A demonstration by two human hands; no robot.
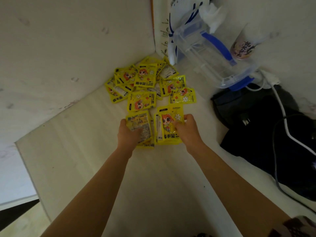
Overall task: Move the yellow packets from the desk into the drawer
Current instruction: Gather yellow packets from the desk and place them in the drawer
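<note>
Several yellow packets (145,79) with a red-haired cartoon figure lie in a loose pile in the desk's far corner. My left hand (128,132) grips a small stack of packets (139,124), back side up, at the near edge of the pile. Right beside it, my right hand (188,129) grips another small stack (166,123), front side up, with the thumb on top. Both stacks rest on the white desk (153,177). No drawer is in view.
A clear plastic box with blue clips (213,53) stands at the back right beside a white bag (172,31). A black bag (266,134) with white and dark cables (282,113) across it fills the right side. The desk's left edge (29,171) drops to the floor.
</note>
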